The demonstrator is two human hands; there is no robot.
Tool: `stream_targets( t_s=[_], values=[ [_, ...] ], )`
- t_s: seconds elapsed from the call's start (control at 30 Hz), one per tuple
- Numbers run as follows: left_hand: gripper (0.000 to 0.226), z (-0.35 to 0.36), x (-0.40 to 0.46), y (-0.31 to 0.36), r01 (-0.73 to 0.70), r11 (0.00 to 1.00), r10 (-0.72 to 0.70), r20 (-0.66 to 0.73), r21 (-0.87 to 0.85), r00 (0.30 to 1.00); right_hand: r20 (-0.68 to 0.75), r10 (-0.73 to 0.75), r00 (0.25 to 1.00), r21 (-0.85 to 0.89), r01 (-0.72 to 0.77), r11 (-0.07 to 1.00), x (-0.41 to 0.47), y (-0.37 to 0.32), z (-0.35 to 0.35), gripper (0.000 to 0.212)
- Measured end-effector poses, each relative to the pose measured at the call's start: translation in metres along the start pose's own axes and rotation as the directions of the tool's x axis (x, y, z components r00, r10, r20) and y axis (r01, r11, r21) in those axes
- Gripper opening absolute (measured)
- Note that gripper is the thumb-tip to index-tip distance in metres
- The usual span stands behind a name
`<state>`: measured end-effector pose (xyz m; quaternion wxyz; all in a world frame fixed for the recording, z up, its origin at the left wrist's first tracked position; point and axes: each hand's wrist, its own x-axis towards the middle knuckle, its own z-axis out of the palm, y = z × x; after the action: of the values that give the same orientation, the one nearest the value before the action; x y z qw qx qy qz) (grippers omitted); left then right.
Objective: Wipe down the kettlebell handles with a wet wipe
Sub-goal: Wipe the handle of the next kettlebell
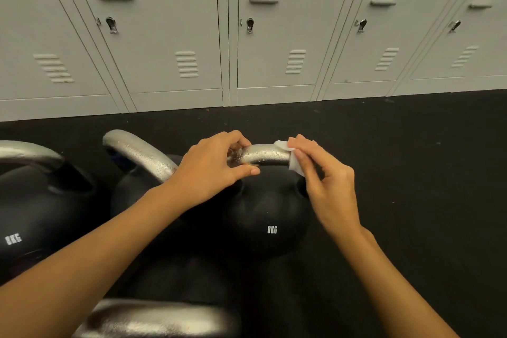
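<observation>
A black 8KG kettlebell point(263, 217) stands on the floor in the middle, with a silver handle point(264, 155) across its top. My left hand point(216, 164) grips the left end of that handle, fingers over it and thumb under it. My right hand point(321, 170) pinches a white wet wipe point(293, 164) wrapped round the right end of the handle. The handle's bare middle shows wet droplets.
Another kettlebell with a silver handle point(140, 153) stands just left, a third 8KG one point(35, 208) at the far left, and a fourth handle point(153, 318) at the bottom edge. Grey lockers point(252, 35) line the back of the black floor point(411, 159).
</observation>
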<state>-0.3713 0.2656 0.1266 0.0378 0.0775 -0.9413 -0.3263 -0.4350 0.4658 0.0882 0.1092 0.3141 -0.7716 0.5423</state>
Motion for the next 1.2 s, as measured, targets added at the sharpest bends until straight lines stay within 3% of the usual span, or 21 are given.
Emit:
stream_targets(
  t_s=[0.1, 0.2, 0.43, 0.67, 0.73, 0.83, 1.03, 1.2],
  values=[
    [0.039, 0.000, 0.001, 0.001, -0.001, 1.000, 0.001, 0.002, 0.012, 1.000, 0.080, -0.153, 0.985, -0.073, 0.159, 0.985, -0.002, 0.001, 0.007, 0.028],
    [0.039, 0.000, 0.001, 0.002, 0.005, 1.000, -0.005, 0.010, 0.018, 1.000, 0.134, -0.212, 0.968, -0.146, 0.231, 0.962, -0.007, 0.009, 0.002, 0.034],
    [0.039, 0.000, 0.000, 0.002, 0.003, 1.000, -0.003, -0.004, 0.017, 1.000, 0.030, -0.092, 0.995, -0.048, 0.094, 0.994, -0.008, 0.016, -0.013, 0.032],
    [0.040, -0.002, -0.001, 0.005, 0.007, 0.999, -0.007, 0.001, 0.039, 1.000, 0.156, -0.233, 0.960, -0.170, 0.259, 0.951, -0.008, 0.022, -0.011, 0.041],
    [0.041, -0.003, -0.001, 0.006, 0.008, 0.999, -0.007, -0.002, 0.047, 1.000, 0.127, -0.152, 0.980, -0.098, 0.165, 0.982, -0.007, 0.023, -0.018, 0.037],
    [0.041, -0.004, -0.001, 0.008, 0.007, 0.998, -0.007, -0.002, 0.060, 1.000, 0.133, 0.137, 0.982, 0.017, -0.141, 0.990, 0.003, 0.015, -0.025, 0.030],
    [0.045, -0.008, 0.008, 0.019, 0.029, 0.995, -0.037, 0.081, 0.098, 0.996, 0.280, 0.452, 0.847, -0.088, -0.446, 0.891, 0.034, 0.010, -0.021, 0.045],
    [0.084, -0.007, 0.014, 0.044, -0.045, 0.969, 0.021, 0.103, 0.244, 0.994, 0.382, 0.563, 0.733, -0.045, -0.594, 0.803, 0.036, 0.025, -0.027, 0.051]
  ],
)
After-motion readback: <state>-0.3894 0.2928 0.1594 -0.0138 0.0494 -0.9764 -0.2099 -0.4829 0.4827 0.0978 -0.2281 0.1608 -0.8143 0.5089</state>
